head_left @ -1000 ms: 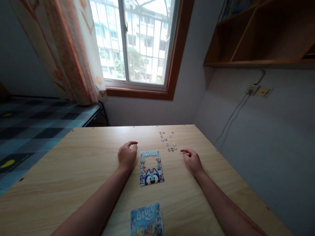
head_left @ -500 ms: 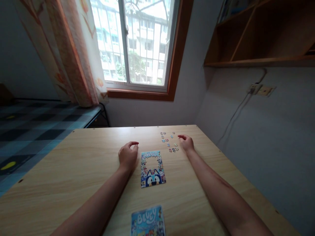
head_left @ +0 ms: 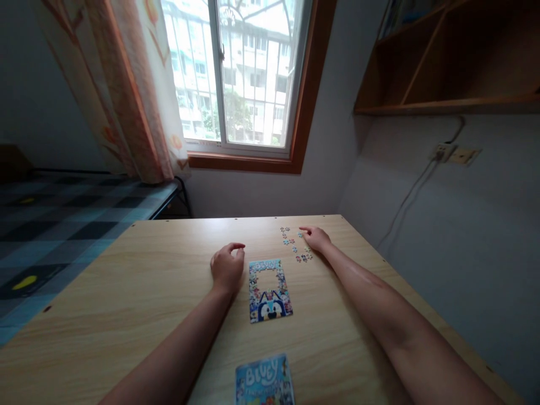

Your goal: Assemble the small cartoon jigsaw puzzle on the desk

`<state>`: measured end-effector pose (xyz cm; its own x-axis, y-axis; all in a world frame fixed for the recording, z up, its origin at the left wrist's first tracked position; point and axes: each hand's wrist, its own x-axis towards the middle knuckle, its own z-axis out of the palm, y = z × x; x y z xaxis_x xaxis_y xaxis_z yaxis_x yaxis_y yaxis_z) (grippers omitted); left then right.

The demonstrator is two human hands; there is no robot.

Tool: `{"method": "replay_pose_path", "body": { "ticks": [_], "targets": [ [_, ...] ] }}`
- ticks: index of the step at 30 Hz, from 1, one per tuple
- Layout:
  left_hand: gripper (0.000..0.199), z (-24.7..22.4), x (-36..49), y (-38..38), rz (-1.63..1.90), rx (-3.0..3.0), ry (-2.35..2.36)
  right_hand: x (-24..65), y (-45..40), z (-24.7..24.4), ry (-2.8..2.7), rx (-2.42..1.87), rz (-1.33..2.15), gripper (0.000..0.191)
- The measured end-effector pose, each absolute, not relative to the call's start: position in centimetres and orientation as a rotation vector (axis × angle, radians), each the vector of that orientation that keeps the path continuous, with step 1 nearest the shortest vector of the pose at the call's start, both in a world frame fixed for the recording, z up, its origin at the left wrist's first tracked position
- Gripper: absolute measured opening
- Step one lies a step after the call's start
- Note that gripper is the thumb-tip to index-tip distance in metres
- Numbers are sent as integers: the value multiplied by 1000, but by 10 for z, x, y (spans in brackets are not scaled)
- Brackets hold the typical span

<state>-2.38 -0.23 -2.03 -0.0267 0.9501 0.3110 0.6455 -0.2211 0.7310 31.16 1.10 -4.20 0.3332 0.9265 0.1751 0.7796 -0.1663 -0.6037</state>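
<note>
A flat jigsaw puzzle (head_left: 270, 309) with a blue cartoon dog's face lies on the table, a gap of bare wood-coloured area in its upper middle. My left hand (head_left: 228, 267) rests just left of it, fingers bent, thumb and index finger apart, holding nothing. Beyond the puzzle to the right, several loose puzzle pieces (head_left: 292, 241) are spread out. Over their right side reaches my right hand (head_left: 317, 239), index finger stretched out and thumb slightly apart. Its fingertips are by a light blue puzzle piece (head_left: 300, 234); whether they touch a piece is too small to tell.
A blue "Bluey" box or booklet (head_left: 264, 379) lies at the near edge of view. The wooden table (head_left: 147, 270) reaches toward the window wall. A checked bed (head_left: 84, 208) stands left, a wooden shelf (head_left: 442, 104) hangs at right, above a wall socket (head_left: 442, 152).
My right hand has moved left over the loose pieces, its fingertips now covering the spot of one upper piece. The left hand stays beside the puzzle. The whole view has shifted slightly.
</note>
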Motion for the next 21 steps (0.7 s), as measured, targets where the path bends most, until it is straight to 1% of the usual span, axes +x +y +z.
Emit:
{"method": "replay_pose_path", "body": {
  "ticks": [7,10,12,14,16,19,21],
  "targets": [
    [26,-21,-23,-3,1148,1907,1685,310,23,-13,-1694,-1959,409,27],
    [25,-21,-22,-3,1154,1920,1690,300,13,-1,-1695,-1926,424,20],
    [25,-20,-22,-4,1159,1920,1689,291,-5,3,-1673,-1892,425,24],
    [24,-20,-21,-5,1165,1922,1686,283,-30,3,-1628,-1839,434,35],
    [23,-20,-20,-6,1174,1923,1685,277,-51,5,-1441,-1651,478,41],
    [23,-20,-20,-7,1197,1917,1686,271,-60,17,-1215,-1543,634,35],
    [23,-20,-20,-8,1204,1908,1691,268,-53,28,-1194,-1543,689,32]
  ]
}}
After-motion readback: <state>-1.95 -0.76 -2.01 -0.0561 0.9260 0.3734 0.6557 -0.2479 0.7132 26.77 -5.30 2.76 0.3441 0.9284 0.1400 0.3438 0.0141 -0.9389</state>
